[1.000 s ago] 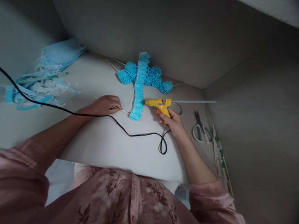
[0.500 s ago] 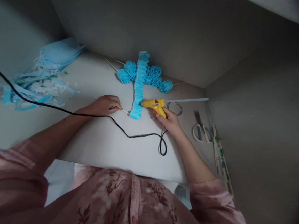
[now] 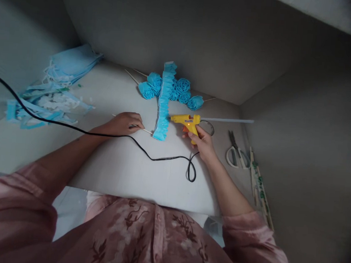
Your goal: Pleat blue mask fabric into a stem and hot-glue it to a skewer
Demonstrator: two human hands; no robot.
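Note:
My left hand is closed around a thin wooden stick, whose tip meets the lower end of a pleated blue strip. The strip lies lengthwise away from me, its far part across several blue rosettes on sticks. In my right hand is a yellow glue gun with an orange trigger and a lit light. Its nozzle points left, close to the strip's right edge; whether it touches I cannot tell. A long clear glue stick juts from its back.
A black cord runs over my left forearm and loops near the table's front. White-handled scissors and wrapped sticks lie at the right. Folded blue face masks and cut scraps sit at the left. A tape roll is behind my right hand.
My right hand has drawn the glue gun a little to the right, off the strip's surface, and its glue stick has levelled. My left hand stays put with the wooden stick.

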